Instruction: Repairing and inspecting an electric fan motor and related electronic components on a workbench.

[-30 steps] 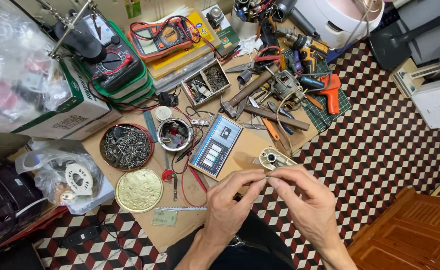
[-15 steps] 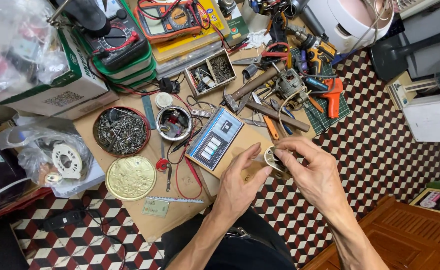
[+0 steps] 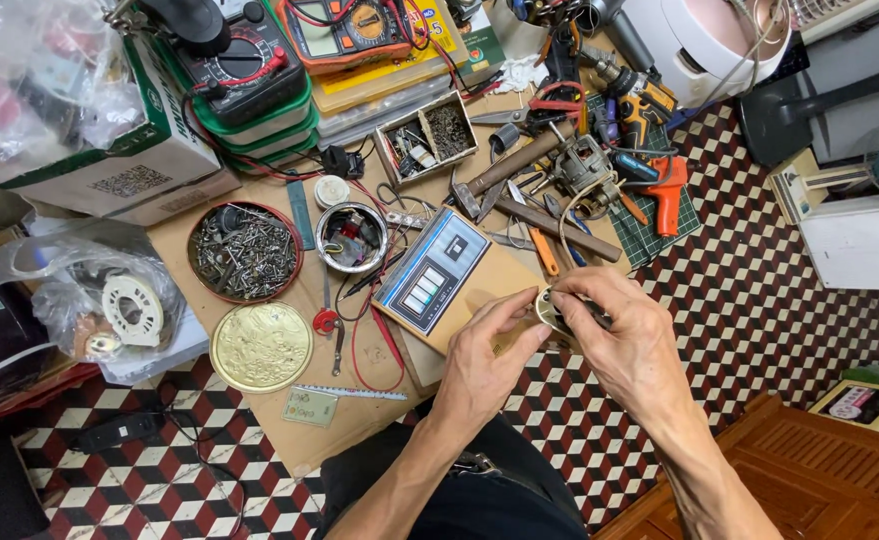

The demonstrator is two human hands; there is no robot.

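Head view: I look down at my two hands over the near edge of the cardboard table top (image 3: 259,420).
Grip: my right hand (image 3: 629,345) is closed around a small round metal part (image 3: 551,310); my left hand (image 3: 484,365) pinches it from the left side with the fingertips.
Where the part is: between both hands, just above the table edge, right of the blue and grey panel box (image 3: 431,270).
Direction: its round face points to the left, towards my left hand.
Nearer hand: right one, it covers most of the part.
Around: hammers (image 3: 519,170) lie further away; the gold round lid (image 3: 260,346) is well apart on the left.

Small round metal part (image 3: 551,312), mostly hidden between both hands' fingertips, above the workbench's near edge
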